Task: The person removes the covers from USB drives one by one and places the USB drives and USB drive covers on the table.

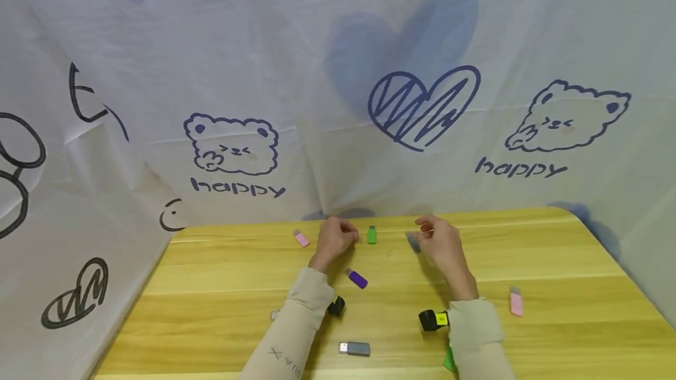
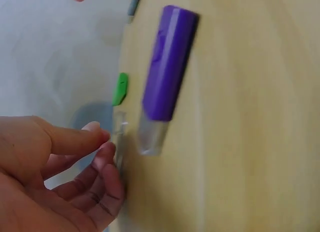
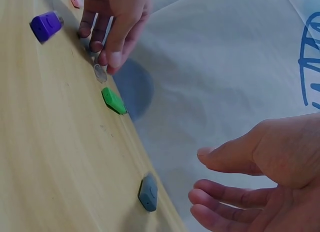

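Clear stick (image 3: 100,73) sits pinched between thumb and fingers of the left hand (image 1: 335,238), just beside the green stick (image 1: 372,236), at its nine o'clock in the head view. At three o'clock from the green stick, the right hand (image 1: 440,245) is wide, thumb spread from the fingers, near but apart from the grey stick (image 1: 414,243) on the table (image 1: 211,286). The purple stick (image 1: 357,278) lies at seven o'clock from the green one, a second grey stick (image 1: 356,348) at six, a pink stick (image 1: 516,302) at four.
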Motion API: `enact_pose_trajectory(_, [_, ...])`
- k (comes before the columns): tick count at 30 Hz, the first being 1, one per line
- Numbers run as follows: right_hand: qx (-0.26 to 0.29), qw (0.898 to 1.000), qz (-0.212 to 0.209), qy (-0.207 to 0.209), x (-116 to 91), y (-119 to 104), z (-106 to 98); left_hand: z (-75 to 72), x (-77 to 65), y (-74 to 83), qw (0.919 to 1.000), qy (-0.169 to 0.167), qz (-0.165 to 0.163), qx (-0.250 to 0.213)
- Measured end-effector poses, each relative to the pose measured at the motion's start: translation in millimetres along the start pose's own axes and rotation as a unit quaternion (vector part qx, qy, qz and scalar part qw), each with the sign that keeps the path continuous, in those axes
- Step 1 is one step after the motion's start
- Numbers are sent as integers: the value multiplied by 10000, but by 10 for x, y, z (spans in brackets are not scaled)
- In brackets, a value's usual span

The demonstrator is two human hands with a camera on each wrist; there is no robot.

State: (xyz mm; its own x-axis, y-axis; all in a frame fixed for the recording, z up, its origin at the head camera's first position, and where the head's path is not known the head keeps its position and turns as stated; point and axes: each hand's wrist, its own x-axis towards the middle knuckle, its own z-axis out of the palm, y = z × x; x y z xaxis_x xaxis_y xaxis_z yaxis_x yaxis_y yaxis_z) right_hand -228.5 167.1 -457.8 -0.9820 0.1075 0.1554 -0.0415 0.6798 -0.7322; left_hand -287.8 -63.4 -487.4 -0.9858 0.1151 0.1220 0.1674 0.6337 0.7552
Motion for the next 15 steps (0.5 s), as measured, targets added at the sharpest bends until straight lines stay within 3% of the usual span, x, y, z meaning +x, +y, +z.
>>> enact_pose_trajectory(4, [-51,9999,-85,60,-2,-9,2,-98,-43,43,9995,-55,-53,-315])
enact_pose_trajectory(11, [-21,9999,-122,-46,-13,-11,17,-245,-220,84,9951,17,637,-761])
enact_pose_trajectory(15, [-3,9998,-70,-186,-3,-14,59,-300,-366,73,9923,134,663,-1040])
